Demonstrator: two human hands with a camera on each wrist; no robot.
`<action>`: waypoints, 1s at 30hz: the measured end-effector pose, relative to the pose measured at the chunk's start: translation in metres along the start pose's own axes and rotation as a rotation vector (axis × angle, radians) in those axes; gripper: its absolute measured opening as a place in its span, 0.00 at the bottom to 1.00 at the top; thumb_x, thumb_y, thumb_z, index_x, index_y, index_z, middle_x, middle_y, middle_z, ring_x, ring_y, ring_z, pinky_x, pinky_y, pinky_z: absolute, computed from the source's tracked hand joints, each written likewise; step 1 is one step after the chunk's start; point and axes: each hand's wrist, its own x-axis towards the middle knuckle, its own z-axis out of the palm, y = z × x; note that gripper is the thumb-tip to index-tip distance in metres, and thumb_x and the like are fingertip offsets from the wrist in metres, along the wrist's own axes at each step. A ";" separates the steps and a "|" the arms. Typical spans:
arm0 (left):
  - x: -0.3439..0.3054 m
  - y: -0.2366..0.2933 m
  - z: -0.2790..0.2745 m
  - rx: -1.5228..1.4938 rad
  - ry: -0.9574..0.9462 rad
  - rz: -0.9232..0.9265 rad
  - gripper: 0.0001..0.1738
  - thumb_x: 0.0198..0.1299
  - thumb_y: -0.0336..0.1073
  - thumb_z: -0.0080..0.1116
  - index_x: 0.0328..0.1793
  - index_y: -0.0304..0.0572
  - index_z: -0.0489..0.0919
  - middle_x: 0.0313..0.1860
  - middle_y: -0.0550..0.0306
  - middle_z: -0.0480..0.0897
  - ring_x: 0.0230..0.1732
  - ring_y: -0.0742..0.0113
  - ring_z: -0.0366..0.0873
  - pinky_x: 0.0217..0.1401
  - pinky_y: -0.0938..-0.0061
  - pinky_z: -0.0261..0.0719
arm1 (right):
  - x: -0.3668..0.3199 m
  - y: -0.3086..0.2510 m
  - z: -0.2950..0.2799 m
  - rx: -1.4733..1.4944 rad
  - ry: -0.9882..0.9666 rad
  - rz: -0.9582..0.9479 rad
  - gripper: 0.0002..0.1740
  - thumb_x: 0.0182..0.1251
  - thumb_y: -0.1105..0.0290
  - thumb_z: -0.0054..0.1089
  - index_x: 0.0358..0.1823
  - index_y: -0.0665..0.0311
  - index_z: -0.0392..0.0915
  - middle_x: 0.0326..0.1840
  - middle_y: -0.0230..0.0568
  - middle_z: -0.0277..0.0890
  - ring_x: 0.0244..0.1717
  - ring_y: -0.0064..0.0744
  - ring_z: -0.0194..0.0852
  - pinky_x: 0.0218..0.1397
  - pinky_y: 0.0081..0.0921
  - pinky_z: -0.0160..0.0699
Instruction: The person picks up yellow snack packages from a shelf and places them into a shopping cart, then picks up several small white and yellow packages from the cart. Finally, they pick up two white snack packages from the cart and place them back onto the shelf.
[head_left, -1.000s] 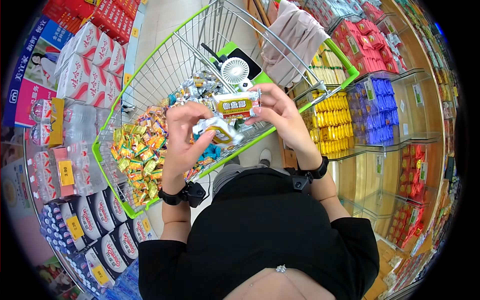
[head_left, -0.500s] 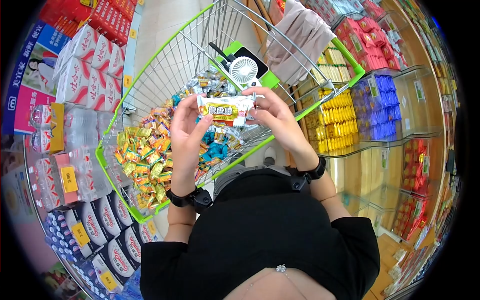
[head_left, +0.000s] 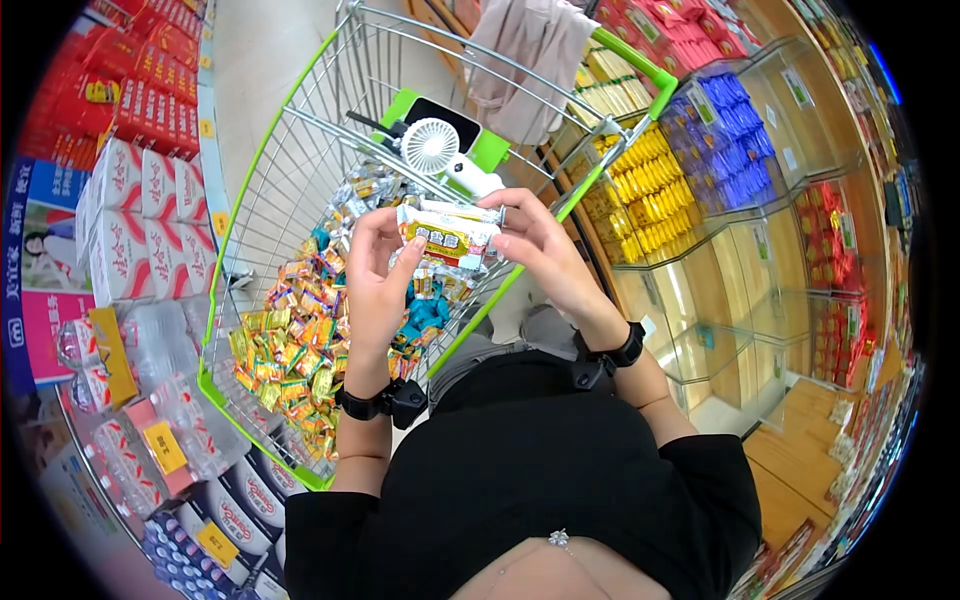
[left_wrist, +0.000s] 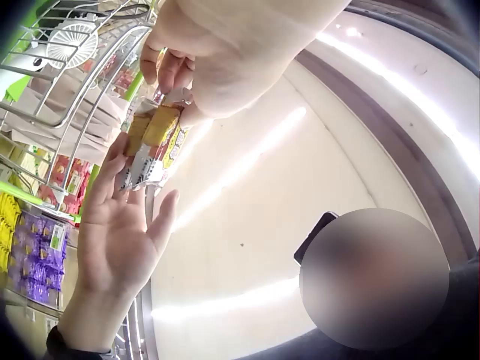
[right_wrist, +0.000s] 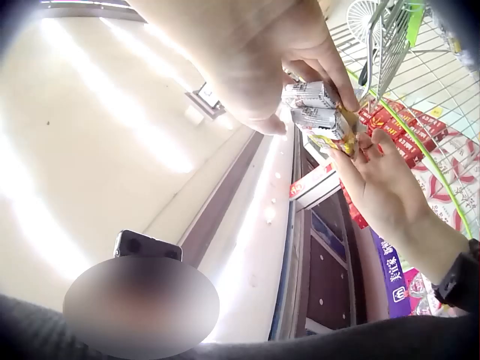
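Note:
Two wrapped snack packets [head_left: 448, 238], white with a gold and red label, are stacked together above the shopping cart. My left hand [head_left: 378, 280] grips their left end, thumb across the label and fingers behind. At the opposite end my right hand [head_left: 545, 255] holds them between thumb and fingers. The left wrist view shows the packets [left_wrist: 156, 142] in layers between both hands. In the right wrist view, two white packet ends [right_wrist: 315, 109] lie side by side near the right hand [right_wrist: 251, 64], with the left hand [right_wrist: 394, 187] below.
The green-edged wire cart [head_left: 228, 225] holds many wrapped candies [head_left: 300, 340] and a white handheld fan [head_left: 432, 147]. A pale cloth [head_left: 525, 65] hangs over its rail. Boxed drinks [head_left: 155, 245] line the left; shelves of yellow packets [head_left: 640, 190] and purple packets [head_left: 725, 135] line the right.
The hands held a packet each, apart, one second ago; they have since brought them together into one stack. The head view has turned, shifting the cart and shelves.

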 end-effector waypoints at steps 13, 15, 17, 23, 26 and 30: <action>0.014 -0.008 0.092 0.030 -0.124 0.026 0.07 0.54 0.25 0.51 0.33 0.38 0.64 0.35 0.59 0.66 0.37 0.76 0.65 0.43 0.82 0.64 | -0.052 -0.031 -0.058 -0.139 0.142 -0.160 0.29 0.47 0.72 0.65 0.48 0.61 0.57 0.48 0.42 0.66 0.46 0.26 0.69 0.46 0.21 0.69; 0.013 -0.007 0.110 -0.003 -0.157 0.027 0.07 0.55 0.26 0.51 0.32 0.37 0.63 0.36 0.58 0.66 0.39 0.76 0.65 0.44 0.82 0.65 | -0.062 -0.036 -0.069 -0.162 0.180 -0.173 0.30 0.47 0.72 0.66 0.49 0.61 0.57 0.48 0.42 0.66 0.45 0.26 0.69 0.46 0.21 0.70; 0.012 -0.010 0.125 0.039 -0.140 0.028 0.08 0.55 0.26 0.51 0.32 0.38 0.63 0.37 0.58 0.66 0.39 0.76 0.66 0.45 0.82 0.65 | -0.072 -0.042 -0.080 -0.159 0.195 -0.204 0.30 0.46 0.72 0.66 0.48 0.62 0.57 0.47 0.41 0.66 0.46 0.25 0.69 0.46 0.21 0.70; 0.004 -0.021 0.177 0.002 -0.225 0.036 0.08 0.54 0.24 0.52 0.33 0.38 0.63 0.37 0.58 0.65 0.40 0.75 0.65 0.47 0.81 0.64 | -0.109 -0.054 -0.114 -0.136 0.277 -0.244 0.29 0.46 0.72 0.67 0.47 0.63 0.58 0.42 0.38 0.68 0.42 0.23 0.71 0.43 0.20 0.72; -0.001 -0.022 0.205 0.027 -0.277 0.013 0.09 0.53 0.25 0.53 0.33 0.38 0.63 0.39 0.57 0.65 0.42 0.73 0.65 0.48 0.80 0.64 | -0.133 -0.064 -0.134 -0.149 0.313 -0.226 0.29 0.45 0.75 0.66 0.48 0.62 0.59 0.47 0.38 0.65 0.48 0.25 0.66 0.48 0.21 0.70; -0.008 -0.031 0.248 0.017 -0.359 0.073 0.10 0.51 0.25 0.54 0.37 0.38 0.64 0.43 0.56 0.66 0.45 0.71 0.65 0.51 0.77 0.64 | -0.165 -0.067 -0.161 -0.209 0.419 -0.310 0.28 0.46 0.75 0.66 0.47 0.62 0.59 0.45 0.39 0.66 0.46 0.25 0.68 0.45 0.20 0.71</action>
